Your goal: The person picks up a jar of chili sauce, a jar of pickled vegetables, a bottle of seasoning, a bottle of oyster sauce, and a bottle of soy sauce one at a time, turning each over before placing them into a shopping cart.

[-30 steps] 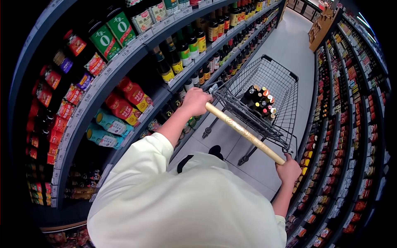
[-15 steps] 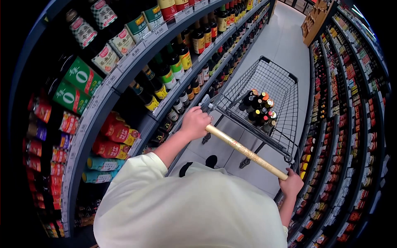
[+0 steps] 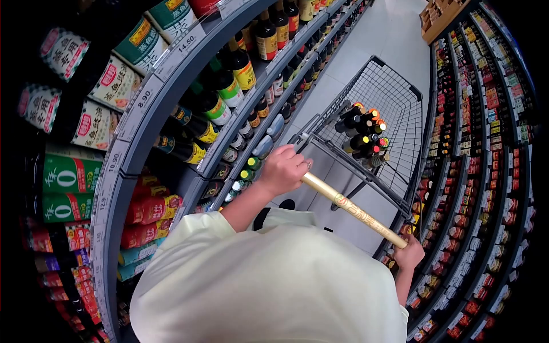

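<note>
My left hand [image 3: 284, 169] is closed round the left end of a gold-coloured cart handle [image 3: 353, 209] with printed lettering. At its other end, my right hand [image 3: 408, 252] grips the same bar, fingers wrapped over it. Ahead of the bar stands a dark wire shopping cart [image 3: 394, 106]. Several dark bottles [image 3: 363, 132] with coloured caps stand grouped inside the cart, at its near left part. The fingers' undersides are hidden by the hands.
On the left, a curved-looking shelf [image 3: 134, 143] carries sauce bottles [image 3: 237, 66], green-labelled jugs [image 3: 68, 180] and red packets [image 3: 150, 220]. A shelf of jars [image 3: 457, 223] lines the right. The tiled floor [image 3: 343, 54] runs ahead toward a wooden stand [image 3: 443, 20].
The cart and I have moved forward along the aisle. The left shelf goods have slid back and downward in view. Both hands keep their hold on the handle.
</note>
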Demonstrator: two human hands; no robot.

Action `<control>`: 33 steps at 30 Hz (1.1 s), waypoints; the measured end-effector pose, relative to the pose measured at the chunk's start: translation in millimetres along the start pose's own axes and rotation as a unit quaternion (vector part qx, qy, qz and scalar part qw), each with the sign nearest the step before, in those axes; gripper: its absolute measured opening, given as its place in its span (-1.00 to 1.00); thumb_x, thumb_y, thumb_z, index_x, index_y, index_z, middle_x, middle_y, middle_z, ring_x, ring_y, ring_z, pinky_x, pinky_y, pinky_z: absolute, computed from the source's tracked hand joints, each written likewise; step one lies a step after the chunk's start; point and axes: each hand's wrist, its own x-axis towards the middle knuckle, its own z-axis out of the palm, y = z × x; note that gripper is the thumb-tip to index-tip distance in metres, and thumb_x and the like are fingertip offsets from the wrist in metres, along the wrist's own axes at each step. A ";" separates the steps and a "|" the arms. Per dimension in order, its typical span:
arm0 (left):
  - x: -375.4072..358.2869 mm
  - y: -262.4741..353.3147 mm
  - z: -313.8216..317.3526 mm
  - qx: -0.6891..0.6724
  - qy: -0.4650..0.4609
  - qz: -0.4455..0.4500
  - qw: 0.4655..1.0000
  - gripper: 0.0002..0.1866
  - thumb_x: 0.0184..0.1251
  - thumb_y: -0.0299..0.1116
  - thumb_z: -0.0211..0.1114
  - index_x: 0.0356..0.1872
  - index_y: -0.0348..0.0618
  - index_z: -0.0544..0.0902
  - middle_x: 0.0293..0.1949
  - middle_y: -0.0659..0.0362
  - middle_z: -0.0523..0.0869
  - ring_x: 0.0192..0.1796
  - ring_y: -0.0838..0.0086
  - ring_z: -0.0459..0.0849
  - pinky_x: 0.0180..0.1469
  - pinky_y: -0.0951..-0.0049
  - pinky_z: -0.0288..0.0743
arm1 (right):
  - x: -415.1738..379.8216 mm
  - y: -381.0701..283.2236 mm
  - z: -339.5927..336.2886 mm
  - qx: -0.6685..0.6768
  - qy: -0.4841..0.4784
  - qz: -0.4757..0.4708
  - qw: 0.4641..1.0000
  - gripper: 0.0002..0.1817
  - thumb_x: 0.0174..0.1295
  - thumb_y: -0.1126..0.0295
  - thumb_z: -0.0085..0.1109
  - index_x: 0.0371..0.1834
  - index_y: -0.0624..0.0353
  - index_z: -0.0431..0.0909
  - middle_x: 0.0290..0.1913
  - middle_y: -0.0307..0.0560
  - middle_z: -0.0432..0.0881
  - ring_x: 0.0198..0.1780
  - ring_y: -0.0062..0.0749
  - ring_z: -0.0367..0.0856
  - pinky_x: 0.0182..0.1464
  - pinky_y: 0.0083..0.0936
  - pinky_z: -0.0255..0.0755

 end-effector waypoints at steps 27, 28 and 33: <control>58.9 -25.6 55.0 0.021 0.028 0.018 0.999 -0.92 -0.12 -0.37 0.36 -0.66 0.02 0.61 -0.64 0.33 0.49 -0.51 0.42 0.52 -0.13 0.37 0.58 | 71.7 14.7 3.0 -0.037 -0.038 0.018 0.998 -0.65 -0.14 0.23 0.34 -0.22 0.06 0.64 -0.31 -0.01 0.70 -0.22 -0.04 0.68 -0.21 -0.24 0.55; 62.3 -25.3 54.3 0.029 0.022 0.006 0.999 -0.91 -0.11 -0.37 0.37 -0.66 0.03 0.61 -0.64 0.33 0.49 -0.51 0.42 0.53 -0.14 0.36 0.58 | 76.1 13.5 3.2 -0.026 -0.036 0.008 0.999 -0.64 -0.15 0.24 0.33 -0.22 0.06 0.64 -0.31 0.00 0.70 -0.22 -0.03 0.68 -0.21 -0.24 0.55; 76.4 -29.2 71.2 0.039 -0.016 0.002 0.999 -0.93 -0.14 -0.40 0.36 -0.61 0.06 0.63 -0.68 0.33 0.45 -0.55 0.43 0.52 -0.15 0.34 0.58 | 92.1 21.3 1.9 -0.008 -0.009 -0.005 1.000 -0.69 -0.14 0.25 0.34 -0.28 0.07 0.64 -0.36 -0.03 0.68 -0.27 -0.06 0.66 -0.20 -0.24 0.52</control>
